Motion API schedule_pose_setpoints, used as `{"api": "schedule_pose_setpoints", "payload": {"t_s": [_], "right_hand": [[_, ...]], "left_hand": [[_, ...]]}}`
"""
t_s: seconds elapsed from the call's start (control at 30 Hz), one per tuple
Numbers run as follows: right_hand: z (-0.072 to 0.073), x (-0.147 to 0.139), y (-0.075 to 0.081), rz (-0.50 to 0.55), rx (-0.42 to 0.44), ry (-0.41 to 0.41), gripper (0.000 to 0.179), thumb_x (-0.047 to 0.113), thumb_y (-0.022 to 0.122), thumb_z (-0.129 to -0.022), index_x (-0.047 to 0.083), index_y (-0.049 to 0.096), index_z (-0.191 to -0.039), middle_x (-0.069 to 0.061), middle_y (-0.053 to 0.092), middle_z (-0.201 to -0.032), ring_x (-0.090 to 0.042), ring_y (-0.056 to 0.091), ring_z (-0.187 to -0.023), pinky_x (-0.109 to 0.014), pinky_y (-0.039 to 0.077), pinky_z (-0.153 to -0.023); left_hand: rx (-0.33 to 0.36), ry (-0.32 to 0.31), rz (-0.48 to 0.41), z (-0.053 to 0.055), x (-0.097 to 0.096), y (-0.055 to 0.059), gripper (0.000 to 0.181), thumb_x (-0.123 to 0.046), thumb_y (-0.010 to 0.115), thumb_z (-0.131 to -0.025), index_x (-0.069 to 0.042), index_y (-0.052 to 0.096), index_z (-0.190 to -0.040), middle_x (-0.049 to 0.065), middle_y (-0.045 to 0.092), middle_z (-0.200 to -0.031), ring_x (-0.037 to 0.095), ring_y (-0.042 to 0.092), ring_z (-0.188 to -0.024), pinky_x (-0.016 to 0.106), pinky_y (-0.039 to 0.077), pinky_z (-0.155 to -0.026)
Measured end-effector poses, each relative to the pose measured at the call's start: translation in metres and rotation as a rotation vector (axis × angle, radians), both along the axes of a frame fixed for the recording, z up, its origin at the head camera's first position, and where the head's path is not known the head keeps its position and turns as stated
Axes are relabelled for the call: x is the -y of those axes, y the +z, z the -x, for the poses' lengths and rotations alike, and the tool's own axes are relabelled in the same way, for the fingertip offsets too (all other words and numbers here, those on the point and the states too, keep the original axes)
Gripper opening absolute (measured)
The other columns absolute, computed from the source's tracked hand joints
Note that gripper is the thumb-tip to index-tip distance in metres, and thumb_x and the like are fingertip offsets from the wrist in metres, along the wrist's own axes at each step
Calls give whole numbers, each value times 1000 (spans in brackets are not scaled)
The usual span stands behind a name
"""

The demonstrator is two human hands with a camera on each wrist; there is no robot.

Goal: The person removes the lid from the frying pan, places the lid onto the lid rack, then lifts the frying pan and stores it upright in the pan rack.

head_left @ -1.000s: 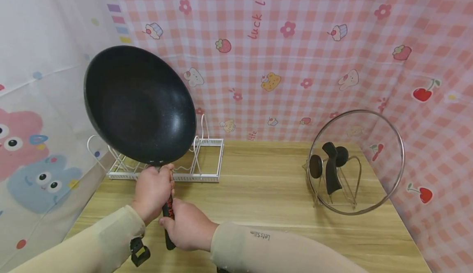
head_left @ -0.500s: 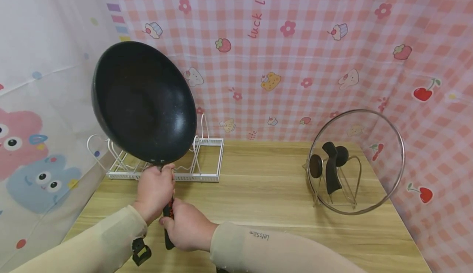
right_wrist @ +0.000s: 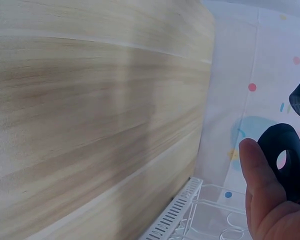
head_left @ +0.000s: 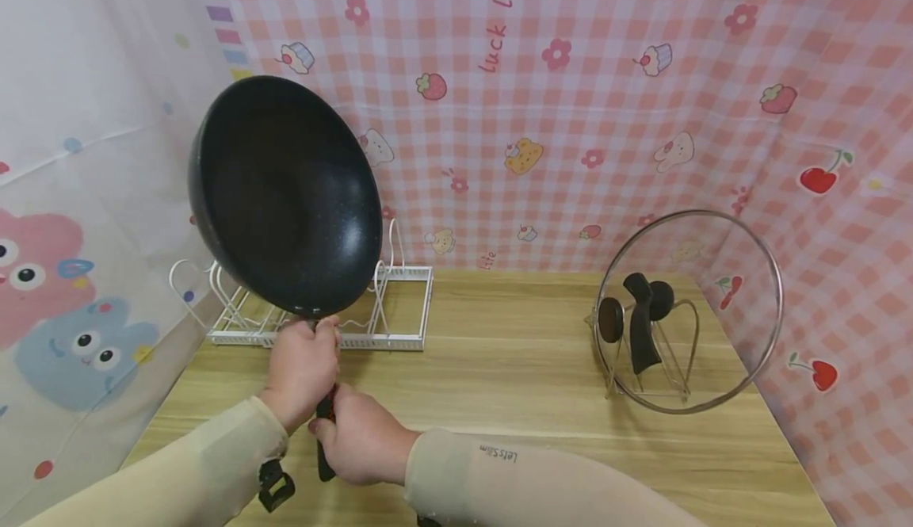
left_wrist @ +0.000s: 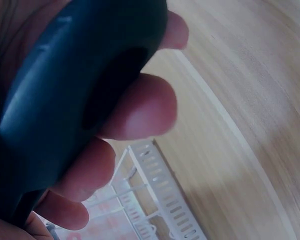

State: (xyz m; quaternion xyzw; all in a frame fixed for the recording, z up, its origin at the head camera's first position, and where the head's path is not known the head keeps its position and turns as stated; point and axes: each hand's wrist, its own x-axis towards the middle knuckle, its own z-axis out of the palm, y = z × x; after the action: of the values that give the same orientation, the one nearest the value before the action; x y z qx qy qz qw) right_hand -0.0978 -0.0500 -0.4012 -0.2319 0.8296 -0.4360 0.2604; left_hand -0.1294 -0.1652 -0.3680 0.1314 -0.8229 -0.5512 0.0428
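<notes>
A black wok (head_left: 285,194) is held up at the left, its dark inside towards the head camera. My left hand (head_left: 303,368) grips its handle close to the bowl. Lower down, my right hand (head_left: 371,436) holds the same handle, the thumb lying across it. The handle's end (head_left: 325,463) sticks out below. In the left wrist view, fingers curl round the black handle (left_wrist: 65,100). In the right wrist view, one digit lies against the handle's holed end (right_wrist: 272,137); the other fingers are hidden.
Behind and below the wok stands a white wire rack (head_left: 385,342) on the wooden table (head_left: 499,400). At the right, a glass lid (head_left: 779,313) with a black handle leans in a metal stand (head_left: 693,329), beside further dark knobs. Patterned cloths border the table.
The wok has shifted right and turned, so more of its outer left side shows. My left hand has edged right with it; the right hand has barely moved.
</notes>
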Motion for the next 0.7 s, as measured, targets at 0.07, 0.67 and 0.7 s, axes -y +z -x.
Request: {"api": "schedule_pose_setpoints", "payload": {"t_s": [0.07, 0.67, 0.7], "right_hand": [[1, 0, -1, 4, -1, 5, 37, 24, 57, -108, 4, 52, -139, -5, 67, -119, -3, 62, -99, -20, 51, -91], [1, -2, -5, 18, -26, 33, 30, 24, 54, -110, 8, 55, -135, -1, 65, -115, -3, 59, -100, -17, 49, -89], [1, -2, -5, 16, -29, 34, 30, 24, 54, -109, 8, 55, -135, -1, 65, -114, -3, 59, -99, -17, 49, -88]], "left_hand": [[-11, 3, 55, 1, 0, -1, 33, -16, 37, -111, 1, 64, -103, -4, 50, -64, 11, 43, -50, 27, 37, -46], [-80, 16, 296, 0, -3, -9, 27, -18, 44, -109, -3, 64, -99, 10, 62, -83, 15, 43, -52, 30, 35, -47], [-80, 15, 298, 0, -3, -10, 27, -18, 44, -110, -3, 64, -98, 10, 62, -82, 15, 43, -52, 30, 36, -47]]}}
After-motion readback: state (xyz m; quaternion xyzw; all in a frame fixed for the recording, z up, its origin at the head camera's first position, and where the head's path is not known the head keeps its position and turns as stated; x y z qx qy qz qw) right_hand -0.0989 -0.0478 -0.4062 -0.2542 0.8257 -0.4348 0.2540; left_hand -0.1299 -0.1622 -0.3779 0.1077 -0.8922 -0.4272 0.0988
